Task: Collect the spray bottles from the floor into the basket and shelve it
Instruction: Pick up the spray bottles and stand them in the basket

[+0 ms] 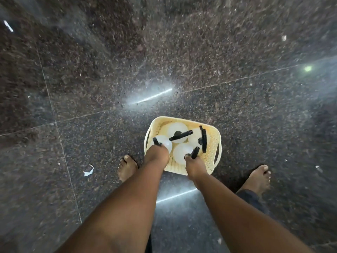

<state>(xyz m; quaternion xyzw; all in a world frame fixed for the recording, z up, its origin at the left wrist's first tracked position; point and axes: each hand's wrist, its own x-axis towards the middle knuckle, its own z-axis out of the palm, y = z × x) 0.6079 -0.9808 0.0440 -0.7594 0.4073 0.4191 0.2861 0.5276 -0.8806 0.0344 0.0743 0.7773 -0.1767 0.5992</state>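
A pale yellow plastic basket [214, 143] stands on the dark floor in front of my feet. Inside it are several white spray bottles with black trigger heads, seen from above. My left hand [156, 155] reaches into the basket's left side and is closed on the black top of one white spray bottle [164, 141]. On the near side, my right hand [194, 166] grips the trigger head of another white spray bottle [181, 154]. Two more bottles [177, 131] [196, 136] stand at the back of the basket.
The floor is polished dark speckled stone with thin tile joints and bright light reflections. My bare feet [126, 168] [259, 178] stand left and right of the basket. A scrap of white paper [88, 171] lies on the floor to the left.
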